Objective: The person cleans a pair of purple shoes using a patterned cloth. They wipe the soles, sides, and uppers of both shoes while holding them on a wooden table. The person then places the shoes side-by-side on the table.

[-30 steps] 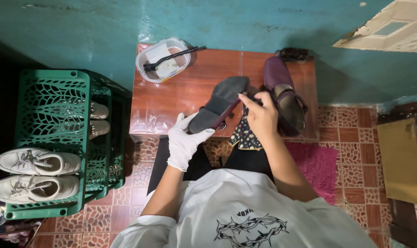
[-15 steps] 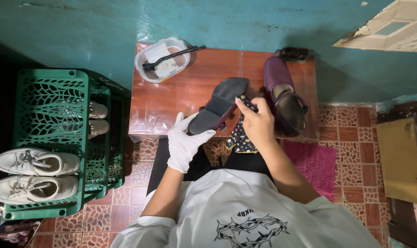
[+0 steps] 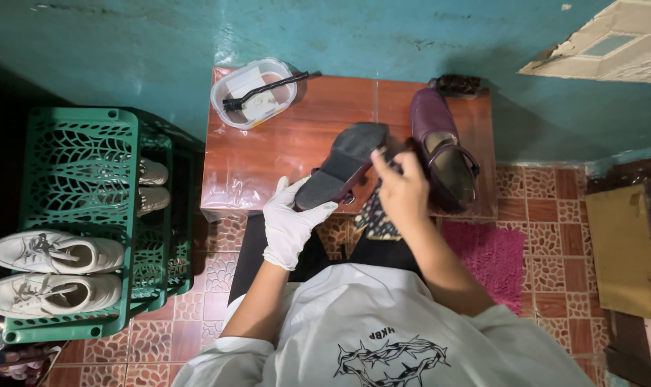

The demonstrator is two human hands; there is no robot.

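Note:
My left hand [image 3: 290, 222], in a white glove, grips a dark purple shoe [image 3: 340, 165] turned sole up over the front edge of a low brown tiled table [image 3: 268, 154]. My bare right hand [image 3: 403, 188] is closed on a small dark object, too hidden to identify, pressed against the shoe's side near the heel. A patterned cloth [image 3: 374, 221] lies on my lap under that hand. The matching purple shoe [image 3: 444, 147] stands upright on the table just right of my right hand.
A clear plastic tub [image 3: 254, 93] with a black brush across it sits at the table's back left. A green plastic shoe rack [image 3: 89, 215] on the left holds white sneakers [image 3: 53, 272]. A pink mat [image 3: 492, 258] lies right; cardboard [image 3: 623, 251] beyond.
My right hand has slid left and down along the upturned shoe, from beside the upright shoe toward the sole's edge. The left hand and shoe barely moved.

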